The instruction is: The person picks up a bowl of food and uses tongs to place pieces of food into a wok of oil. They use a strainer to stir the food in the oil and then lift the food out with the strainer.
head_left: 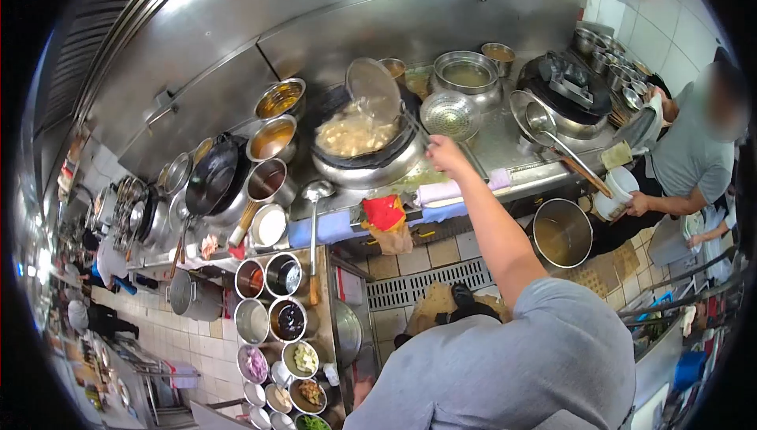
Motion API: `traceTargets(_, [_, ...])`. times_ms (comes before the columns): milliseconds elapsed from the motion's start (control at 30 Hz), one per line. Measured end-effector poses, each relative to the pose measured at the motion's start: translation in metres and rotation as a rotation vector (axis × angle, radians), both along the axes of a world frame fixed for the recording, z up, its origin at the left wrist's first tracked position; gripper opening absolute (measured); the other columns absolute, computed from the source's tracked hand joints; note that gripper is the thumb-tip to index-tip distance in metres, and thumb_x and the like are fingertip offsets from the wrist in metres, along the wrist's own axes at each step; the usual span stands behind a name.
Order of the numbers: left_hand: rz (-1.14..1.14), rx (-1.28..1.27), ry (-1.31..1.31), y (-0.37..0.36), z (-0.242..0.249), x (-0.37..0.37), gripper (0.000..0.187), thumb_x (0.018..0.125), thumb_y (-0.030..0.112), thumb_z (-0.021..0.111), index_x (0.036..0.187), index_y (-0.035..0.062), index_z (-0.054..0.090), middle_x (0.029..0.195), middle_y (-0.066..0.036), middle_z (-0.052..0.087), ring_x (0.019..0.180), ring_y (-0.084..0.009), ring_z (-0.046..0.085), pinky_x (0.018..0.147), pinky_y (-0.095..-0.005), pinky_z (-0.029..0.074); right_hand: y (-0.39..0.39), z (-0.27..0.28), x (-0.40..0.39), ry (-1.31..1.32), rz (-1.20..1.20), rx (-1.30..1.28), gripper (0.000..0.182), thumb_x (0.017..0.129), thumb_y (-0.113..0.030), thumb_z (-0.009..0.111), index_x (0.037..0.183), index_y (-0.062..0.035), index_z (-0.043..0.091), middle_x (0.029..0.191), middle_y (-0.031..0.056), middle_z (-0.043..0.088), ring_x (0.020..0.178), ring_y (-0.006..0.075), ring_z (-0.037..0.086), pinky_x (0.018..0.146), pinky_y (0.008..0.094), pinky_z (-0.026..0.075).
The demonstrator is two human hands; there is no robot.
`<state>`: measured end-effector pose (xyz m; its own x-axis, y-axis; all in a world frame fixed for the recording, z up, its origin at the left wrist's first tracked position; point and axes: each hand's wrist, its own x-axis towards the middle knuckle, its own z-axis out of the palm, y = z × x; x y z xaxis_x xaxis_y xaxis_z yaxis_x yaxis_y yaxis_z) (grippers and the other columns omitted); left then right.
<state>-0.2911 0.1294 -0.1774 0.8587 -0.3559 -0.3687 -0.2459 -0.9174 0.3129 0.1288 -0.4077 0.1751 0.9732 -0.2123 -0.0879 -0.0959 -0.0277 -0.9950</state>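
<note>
My right hand (448, 156) is closed around the handle of a round metal strainer (372, 87). The strainer is tilted over the wok (410, 140) on the left burner, its lower edge at pale pieces of food (353, 132) in liquid. My left hand (363, 390) is low by the side of the ingredient cart (333, 335); only part of it shows, its fingers are hidden. A perforated ladle (449, 115) rests to the right of the wok. Another ladle (318, 191) lies on the counter to the left, its wooden handle pointing down.
A second wok (564, 103) stands to the right. Beside it a co-worker (694, 146) holds a white container (619, 193). A large pot (561, 233) is below the counter. Sauce bowls (272, 140) line the left, and ingredient tins (252, 320) fill the cart.
</note>
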Motion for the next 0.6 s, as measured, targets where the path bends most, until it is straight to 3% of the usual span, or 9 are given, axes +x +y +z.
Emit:
traceTargets(100, [1.135, -0.757, 0.308, -0.017, 0.085, -0.007, 0.017, 0.083, 0.020, 0.048, 0.090, 0.0086, 0.058, 0.075, -0.014, 0.060, 0.070, -0.0258, 0.059, 0.060, -0.0392, 0.046, -0.072, 0.014, -0.002, -0.044, -0.245, 0.161, 0.041, 0.077, -0.005, 0.044, 0.118, -0.0013, 0.045, 0.077, 0.0083, 0.056, 0.056, 0.0151, 0.050, 0.043, 0.0275, 0.039])
traceTargets(233, [0.628, -0.240, 0.075, -0.035, 0.088, -0.058, 0.020, 0.084, 0.022, 0.048, 0.093, 0.0072, 0.058, 0.075, -0.011, 0.060, 0.070, -0.0230, 0.059, 0.060, -0.0365, 0.046, -0.214, -0.016, 0.089, -0.107, -0.578, -0.613, 0.023, 0.069, -0.011, 0.053, 0.086, 0.0024, 0.060, 0.083, 0.0237, 0.060, 0.082, 0.0362, 0.058, 0.070, 0.0415, 0.046])
traceTargets(300, [0.275, 0.107, -0.047, -0.046, 0.093, -0.080, 0.022, 0.085, 0.024, 0.048, 0.095, 0.0063, 0.058, 0.076, -0.010, 0.060, 0.070, -0.0211, 0.059, 0.060, -0.0347, 0.047, -0.253, -0.010, 0.131, 0.027, -0.712, -0.724, 0.020, 0.068, -0.014, 0.056, 0.080, 0.0005, 0.063, 0.086, 0.0233, 0.060, 0.084, 0.0352, 0.059, 0.072, 0.0409, 0.047])
traceTargets(400, [0.613, -0.038, 0.091, -0.090, 0.102, -0.098, 0.023, 0.083, 0.024, 0.051, 0.095, 0.0061, 0.058, 0.078, -0.011, 0.060, 0.072, -0.0227, 0.059, 0.063, -0.0351, 0.047, -0.312, -0.068, 0.219, 0.101, -0.590, -0.872, 0.015, 0.068, -0.014, 0.057, 0.066, -0.0009, 0.064, 0.077, 0.0195, 0.063, 0.074, 0.0301, 0.062, 0.060, 0.0376, 0.048])
traceTargets(433, [0.755, -0.124, 0.156, -0.107, 0.103, -0.102, 0.023, 0.082, 0.025, 0.052, 0.095, 0.0059, 0.058, 0.078, -0.011, 0.061, 0.072, -0.0235, 0.059, 0.064, -0.0353, 0.047, -0.334, -0.095, 0.247, 0.090, -0.455, -0.083, 0.010, 0.068, 0.001, 0.044, 0.062, -0.0008, 0.052, 0.052, 0.0161, 0.048, 0.044, 0.0244, 0.046, 0.036, 0.0347, 0.031])
traceTargets(467, [0.891, -0.209, 0.225, -0.119, 0.104, -0.109, 0.024, 0.081, 0.025, 0.053, 0.095, 0.0058, 0.058, 0.079, -0.012, 0.061, 0.073, -0.0243, 0.059, 0.065, -0.0355, 0.047, -0.308, -0.052, 0.224, 0.086, -0.509, 0.575, 0.011, 0.069, 0.004, 0.039, 0.063, -0.0037, 0.042, 0.048, 0.0094, 0.037, 0.038, 0.0154, 0.033, 0.032, 0.0278, 0.020])
traceTargets(500, [1.020, -0.295, 0.297, -0.130, 0.107, -0.116, 0.025, 0.081, 0.025, 0.054, 0.095, 0.0057, 0.058, 0.080, -0.012, 0.061, 0.074, -0.0251, 0.059, 0.066, -0.0358, 0.047, -0.308, -0.043, 0.224, 0.121, -0.500, 0.581, 0.008, 0.069, 0.004, 0.038, 0.065, -0.0030, 0.040, 0.052, 0.0111, 0.041, 0.036, 0.0150, 0.030, 0.032, 0.0272, 0.021])
traceTargets(533, [1.047, -0.301, 0.297, -0.141, 0.104, -0.114, 0.025, 0.081, 0.025, 0.054, 0.095, 0.0057, 0.058, 0.080, -0.012, 0.061, 0.074, -0.0251, 0.059, 0.066, -0.0358, 0.047, -0.311, -0.040, 0.222, 0.120, -0.423, 0.386, 0.008, 0.070, 0.002, 0.038, 0.069, -0.0001, 0.046, 0.058, 0.0157, 0.047, 0.036, 0.0184, 0.036, 0.031, 0.0311, 0.023])
traceTargets(600, [1.256, -0.538, 0.514, -0.156, 0.088, -0.103, 0.029, 0.078, 0.029, 0.055, 0.094, 0.0038, 0.058, 0.087, -0.016, 0.061, 0.082, -0.0298, 0.059, 0.071, -0.0380, 0.047, -0.336, -0.079, 0.240, 0.027, -0.281, -0.679, 0.018, 0.074, -0.003, 0.041, 0.084, 0.0026, 0.055, 0.072, 0.0226, 0.057, 0.051, 0.0289, 0.054, 0.042, 0.0390, 0.038])
